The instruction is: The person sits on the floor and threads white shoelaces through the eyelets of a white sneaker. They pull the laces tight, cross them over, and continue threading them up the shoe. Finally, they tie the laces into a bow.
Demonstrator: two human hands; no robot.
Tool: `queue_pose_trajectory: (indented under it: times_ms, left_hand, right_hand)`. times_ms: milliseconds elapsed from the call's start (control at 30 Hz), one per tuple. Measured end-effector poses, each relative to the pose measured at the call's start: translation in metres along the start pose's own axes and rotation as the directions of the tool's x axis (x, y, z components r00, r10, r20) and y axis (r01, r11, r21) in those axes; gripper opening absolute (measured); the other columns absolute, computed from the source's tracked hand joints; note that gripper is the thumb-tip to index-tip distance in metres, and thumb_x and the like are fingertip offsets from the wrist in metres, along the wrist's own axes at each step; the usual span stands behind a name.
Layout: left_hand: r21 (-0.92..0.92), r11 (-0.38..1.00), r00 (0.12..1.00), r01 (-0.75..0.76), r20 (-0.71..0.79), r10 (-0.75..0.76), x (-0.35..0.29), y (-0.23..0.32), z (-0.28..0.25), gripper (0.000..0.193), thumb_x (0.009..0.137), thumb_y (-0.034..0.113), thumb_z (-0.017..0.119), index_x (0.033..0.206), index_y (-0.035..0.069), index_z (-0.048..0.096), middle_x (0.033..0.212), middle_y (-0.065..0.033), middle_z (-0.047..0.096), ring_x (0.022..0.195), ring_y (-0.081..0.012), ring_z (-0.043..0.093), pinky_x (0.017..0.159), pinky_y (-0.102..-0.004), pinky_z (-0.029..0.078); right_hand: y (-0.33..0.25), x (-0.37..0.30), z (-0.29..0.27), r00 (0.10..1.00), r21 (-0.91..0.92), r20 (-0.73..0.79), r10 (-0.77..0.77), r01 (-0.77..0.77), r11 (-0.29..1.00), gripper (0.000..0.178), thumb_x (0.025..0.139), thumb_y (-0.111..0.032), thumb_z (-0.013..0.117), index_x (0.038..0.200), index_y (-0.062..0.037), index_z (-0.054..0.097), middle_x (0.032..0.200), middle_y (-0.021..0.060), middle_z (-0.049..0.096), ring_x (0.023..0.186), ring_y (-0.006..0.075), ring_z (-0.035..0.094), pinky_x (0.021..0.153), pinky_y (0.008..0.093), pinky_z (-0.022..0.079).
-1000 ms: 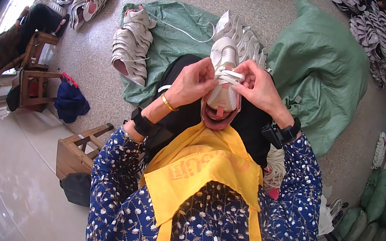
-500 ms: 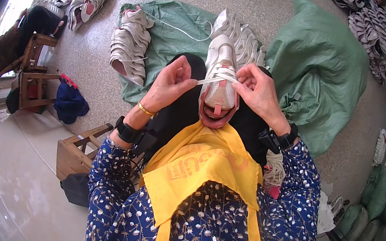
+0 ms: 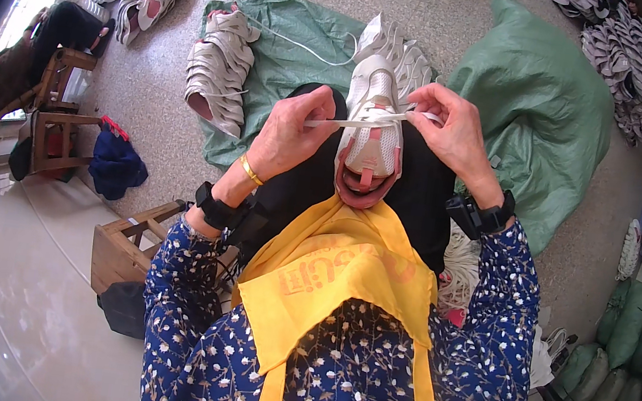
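A white mesh shoe upper (image 3: 368, 151) with pink trim lies lengthwise between my knees, its pink collar toward me. White shoelace (image 3: 363, 124) runs across its eyelets and is stretched sideways between my hands. At the left, my left hand (image 3: 291, 130) pinches one lace end between thumb and fingers. My right hand (image 3: 451, 132) grips the other end on the right side of the shoe. Both hands are closed, a little above the upper and apart from it.
Nested white uppers (image 3: 220, 70) lie on a green sack (image 3: 291, 26) at left; more uppers (image 3: 398, 48) stand beyond the shoe. A bulky green sack (image 3: 536, 107) lies right. Wooden stools (image 3: 119, 255) stand at left. Bundled laces (image 3: 457, 275) hang beside my right leg.
Both hands have moved apart, the left slightly outward and the right outward and up, drawing the lace wider and tauter over the shoe.
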State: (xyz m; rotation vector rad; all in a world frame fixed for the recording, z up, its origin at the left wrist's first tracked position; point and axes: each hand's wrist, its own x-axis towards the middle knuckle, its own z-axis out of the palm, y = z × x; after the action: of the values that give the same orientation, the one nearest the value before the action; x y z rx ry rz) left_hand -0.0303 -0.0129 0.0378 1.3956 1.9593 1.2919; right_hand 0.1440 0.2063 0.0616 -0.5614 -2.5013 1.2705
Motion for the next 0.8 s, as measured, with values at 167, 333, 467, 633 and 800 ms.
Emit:
queue_pose_trajectory:
  times_ms: [167,333,467,633,800]
  left_hand:
    - [0.089,0.991,0.994,-0.103,0.028,0.101,-0.003,-0.003,-0.001,0.019,0.085,0.004,0.073,0.087,0.002,0.054,0.075,-0.0082,0.054,0.063,-0.0217,0.054,0.055,-0.0346,0.042]
    - [0.246,0.961,0.991,-0.127,0.063,0.115,-0.009,-0.002,0.001,0.015,0.088,0.007,0.070,0.089,0.002,0.056,0.082,-0.0127,0.054,0.075,-0.0353,0.059,0.063,-0.0426,0.046]
    - [0.243,0.961,0.991,-0.133,0.054,0.123,-0.013,-0.002,0.002,0.013,0.090,0.008,0.068,0.091,0.002,0.057,0.083,-0.0139,0.052,0.077,-0.0373,0.058,0.066,-0.0444,0.046]
    - [0.325,0.930,0.984,-0.169,-0.006,0.180,-0.011,-0.011,-0.001,0.013,0.091,0.007,0.068,0.093,0.002,0.056,0.086,-0.0138,0.052,0.076,-0.0382,0.057,0.067,-0.0457,0.046]
    - [0.329,0.932,0.988,-0.151,0.021,0.153,-0.014,-0.018,-0.013,0.011,0.091,0.006,0.068,0.094,0.002,0.057,0.091,-0.0138,0.054,0.079,-0.0385,0.058,0.069,-0.0449,0.048]
  right_hand:
    - [-0.007,-0.008,0.001,0.997,-0.101,0.038,-0.061,0.065,0.993,0.021,0.081,-0.006,0.076,0.101,-0.0019,0.068,0.092,0.0111,0.069,0.079,0.0235,0.070,0.071,0.0343,0.057]
    - [-0.012,-0.019,0.007,0.972,-0.244,-0.033,-0.234,0.219,0.945,0.019,0.083,-0.002,0.072,0.101,-0.0034,0.067,0.092,0.0110,0.066,0.080,0.0296,0.068,0.071,0.0381,0.055]
    - [-0.005,-0.030,0.011,0.970,-0.232,-0.023,-0.244,0.232,0.945,0.013,0.086,-0.002,0.070,0.098,-0.0041,0.068,0.090,0.0117,0.065,0.081,0.0329,0.067,0.071,0.0400,0.054]
    - [0.008,-0.035,0.008,0.966,-0.325,-0.017,-0.258,0.239,0.915,0.007,0.087,-0.003,0.070,0.094,-0.0036,0.068,0.089,0.0126,0.065,0.083,0.0348,0.066,0.071,0.0412,0.054]
    - [0.008,-0.050,0.001,0.971,-0.309,-0.047,-0.236,0.211,0.927,0.006,0.088,-0.004,0.071,0.094,-0.0020,0.068,0.089,0.0137,0.067,0.081,0.0353,0.067,0.070,0.0412,0.054]
